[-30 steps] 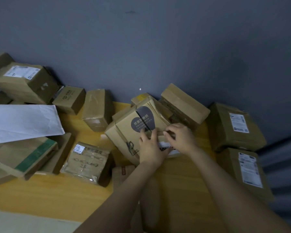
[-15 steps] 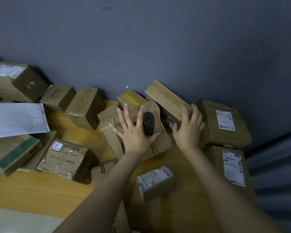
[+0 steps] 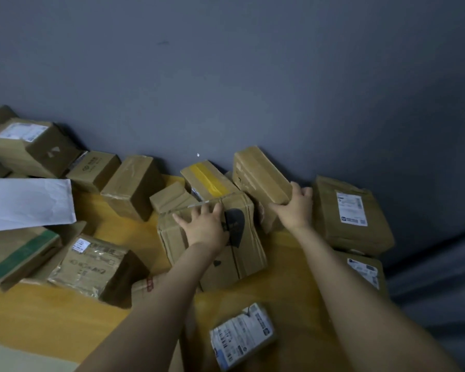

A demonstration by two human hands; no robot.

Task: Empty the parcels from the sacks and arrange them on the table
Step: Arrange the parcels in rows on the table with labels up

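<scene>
Many brown cardboard parcels lie on the yellow wooden table [image 3: 54, 318] against the grey wall. My left hand [image 3: 203, 226] lies flat with spread fingers on a carton with a dark teardrop logo [image 3: 242, 237] in the middle. My right hand [image 3: 295, 208] grips the lower end of a long tilted carton [image 3: 258, 175] that leans against the wall. A small parcel with a white label [image 3: 242, 334] lies alone near the front, between my forearms. A box with yellow tape [image 3: 207, 178] sits behind the logo carton.
At the right, two labelled cartons [image 3: 352, 213] [image 3: 365, 272] stand by the table's edge. A white envelope [image 3: 24, 202], a green-taped box [image 3: 19, 253], a plastic-wrapped box [image 3: 91, 264] and several other cartons fill the left. Bare tabletop shows at the front left.
A second ago both hands held the small labelled parcel; it now lies on the table. The left hand went onto the logo carton, the right took hold of the tilted carton.
</scene>
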